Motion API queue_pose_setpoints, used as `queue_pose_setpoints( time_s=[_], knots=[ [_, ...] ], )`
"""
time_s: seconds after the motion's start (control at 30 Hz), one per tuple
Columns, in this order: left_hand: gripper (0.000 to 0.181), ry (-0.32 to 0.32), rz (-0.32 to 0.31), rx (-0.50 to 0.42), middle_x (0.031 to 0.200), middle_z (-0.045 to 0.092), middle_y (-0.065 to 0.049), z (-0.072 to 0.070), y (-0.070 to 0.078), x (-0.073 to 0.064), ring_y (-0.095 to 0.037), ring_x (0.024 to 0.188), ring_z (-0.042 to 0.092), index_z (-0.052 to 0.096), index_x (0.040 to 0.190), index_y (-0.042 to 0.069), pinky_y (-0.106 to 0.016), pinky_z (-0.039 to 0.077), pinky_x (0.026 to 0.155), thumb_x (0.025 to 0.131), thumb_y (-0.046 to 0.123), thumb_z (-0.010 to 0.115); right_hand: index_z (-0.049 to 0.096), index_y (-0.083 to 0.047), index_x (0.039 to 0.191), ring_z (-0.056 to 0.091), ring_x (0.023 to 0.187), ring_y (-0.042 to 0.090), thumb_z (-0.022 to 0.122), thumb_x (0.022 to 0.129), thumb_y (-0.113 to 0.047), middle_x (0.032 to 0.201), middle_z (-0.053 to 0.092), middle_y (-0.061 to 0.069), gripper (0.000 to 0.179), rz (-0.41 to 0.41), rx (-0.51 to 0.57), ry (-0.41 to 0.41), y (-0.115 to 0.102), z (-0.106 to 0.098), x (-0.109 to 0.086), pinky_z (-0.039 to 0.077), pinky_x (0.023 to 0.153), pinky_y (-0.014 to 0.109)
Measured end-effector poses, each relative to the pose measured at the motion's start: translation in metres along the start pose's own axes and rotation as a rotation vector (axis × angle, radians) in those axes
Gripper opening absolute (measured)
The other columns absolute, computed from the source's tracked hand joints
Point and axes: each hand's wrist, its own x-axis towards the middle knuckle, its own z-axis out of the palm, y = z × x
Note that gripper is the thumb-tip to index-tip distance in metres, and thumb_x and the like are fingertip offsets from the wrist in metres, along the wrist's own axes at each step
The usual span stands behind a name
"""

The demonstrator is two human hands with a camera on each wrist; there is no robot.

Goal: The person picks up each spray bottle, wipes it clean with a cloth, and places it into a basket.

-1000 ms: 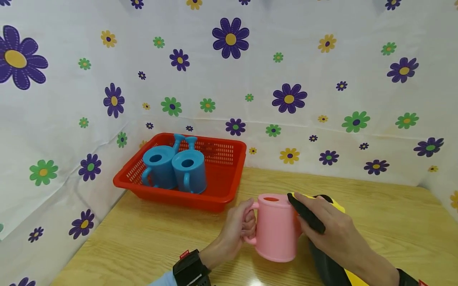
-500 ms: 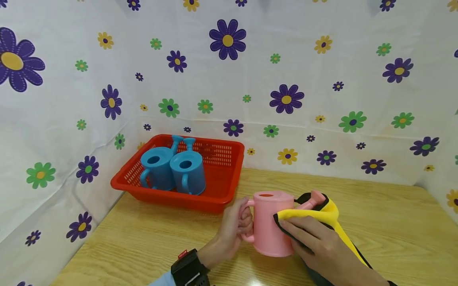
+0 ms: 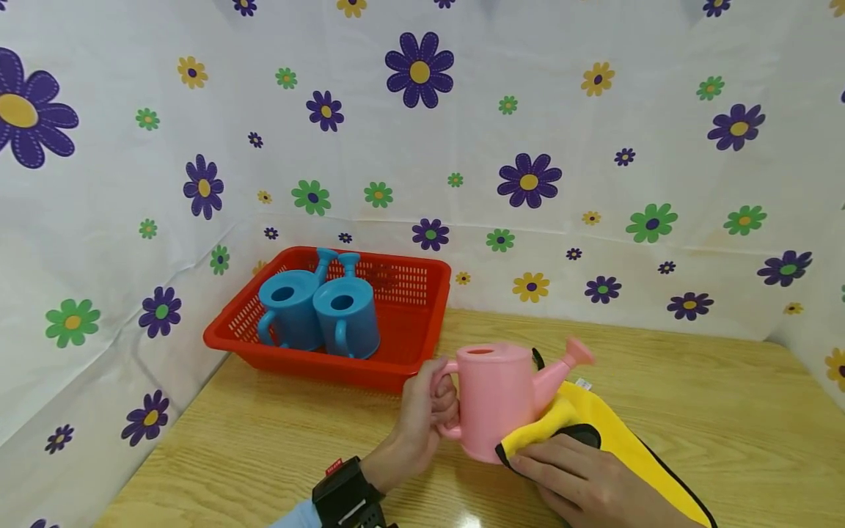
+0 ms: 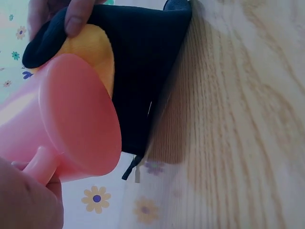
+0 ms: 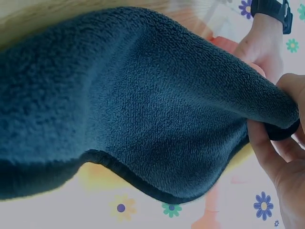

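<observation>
A pink watering can [image 3: 496, 400] is held upright over the table, its spout pointing right. My left hand [image 3: 425, 418] grips its handle, the fingers curled through the loop. Against the lower right of the can's body, my right hand [image 3: 581, 473] holds a yellow and dark grey cloth [image 3: 604, 418] with black edging, pinched between thumb and fingers. The left wrist view shows the can's flat base [image 4: 86, 114] with the cloth's yellow side touching it. In the right wrist view, the cloth's dark fleecy side [image 5: 157, 105] hangs from the fingers and hides most of the can.
A red plastic basket [image 3: 412, 367] stands at the back left of the wooden table [image 3: 277, 440]. Two blue watering cans [image 3: 350, 323] sit upright in its left half. A white flowered cloth [image 3: 462, 139] hangs behind the table and along its sides.
My right hand has slid the cloth from the can's top rim down its side to near the base, uncovering the spout. The left hand keeps its grip, and the can has shifted slightly left.
</observation>
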Motion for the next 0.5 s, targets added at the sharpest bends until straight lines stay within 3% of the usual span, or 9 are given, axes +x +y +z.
queue_pose_setpoints(
  time_s=[0.13, 0.3, 0.5],
  knots=[
    [0.044, 0.036, -0.004, -0.021, 0.053, 0.030, 0.005, -0.0008, 0.0012, 0.0010, -0.011, 0.046, 0.028, 0.034, 0.065, 0.015, -0.024, 0.025, 0.047, 0.101, 0.038, 0.044, 0.068, -0.010, 0.122, 0.061, 0.099, 0.006, 0.045, 0.106, -0.025, 0.117, 0.068, -0.001, 0.031, 0.002, 0.040, -0.019, 0.0012, -0.0013, -0.0035, 0.049, 0.089, 0.013],
    [0.045, 0.067, -0.025, -0.069, 0.053, 0.029, 0.005, -0.0011, 0.0013, 0.0016, -0.010, 0.045, 0.027, 0.034, 0.064, 0.016, -0.024, 0.024, 0.047, 0.101, 0.039, 0.044, 0.069, -0.005, 0.117, 0.062, 0.096, 0.008, 0.047, 0.105, -0.021, 0.115, 0.068, 0.003, 0.029, -0.043, 0.063, 0.025, 0.0043, -0.0012, -0.0066, 0.049, 0.084, 0.013],
    [0.046, 0.069, -0.048, -0.089, 0.052, 0.028, 0.006, -0.0021, -0.0005, 0.0007, -0.009, 0.044, 0.025, 0.032, 0.063, 0.016, -0.024, 0.022, 0.045, 0.100, 0.040, 0.045, 0.068, -0.004, 0.120, 0.062, 0.099, 0.009, 0.048, 0.105, -0.021, 0.118, 0.067, 0.005, 0.030, -0.034, 0.088, 0.017, 0.0045, -0.0012, -0.0109, 0.049, 0.085, 0.013]
  ],
)
